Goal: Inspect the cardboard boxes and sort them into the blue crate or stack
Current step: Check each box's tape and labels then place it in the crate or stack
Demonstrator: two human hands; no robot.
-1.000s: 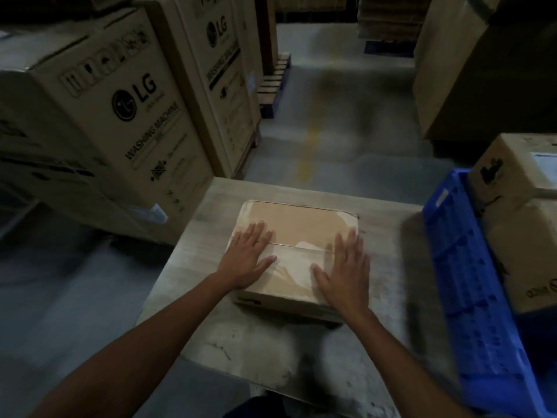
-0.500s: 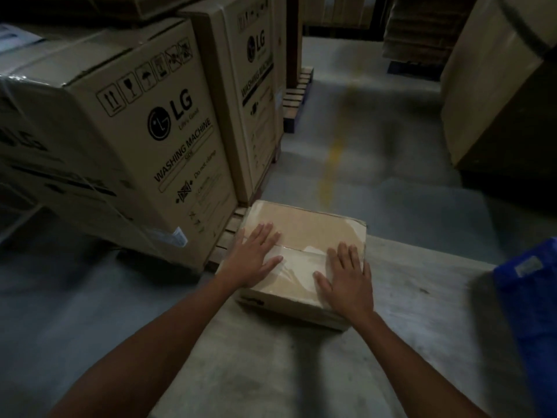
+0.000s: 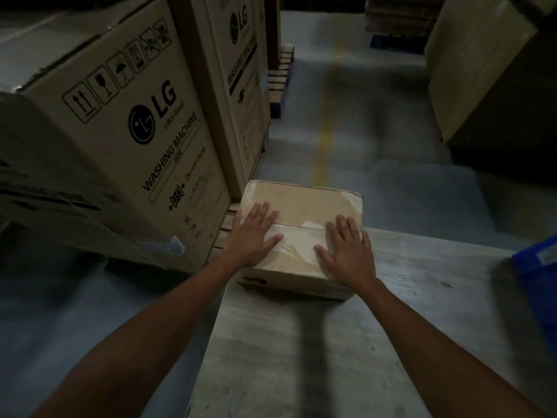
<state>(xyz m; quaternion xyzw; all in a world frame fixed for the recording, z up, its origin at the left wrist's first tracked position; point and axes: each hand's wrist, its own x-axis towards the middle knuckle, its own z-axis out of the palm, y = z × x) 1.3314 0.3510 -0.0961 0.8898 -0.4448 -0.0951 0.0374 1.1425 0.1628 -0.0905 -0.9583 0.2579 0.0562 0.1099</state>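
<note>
Head view is murky, says the first. Where is the box?

The small tan cardboard box, clear tape along its top seam, sits at the far left corner of the grey wooden table, says the second. The blue plastic crate is well apart, at the table's right edge.

And the hands?

Both lie flat on the lid, fingers straight and spread, gripping nothing. The left hand covers the left end of the seam, and the right hand covers the near right corner. I judge it a press to check the lid before sorting.

What could go wrong?

The box may overhang the far edge; in this light I cannot tell by how much. A push forward or leftward with flat palms could slide it off. It would fall towards the wooden pallet under the tall printed washing-machine cartons just beside it. Open palms give no hold to catch it.

Anything else?

Pressing hard on the taped seam could buckle the flaps. Carrying it across to the crate calls for a fresh hold on the sides, and a hurried one may let it tilt and drop.
</note>
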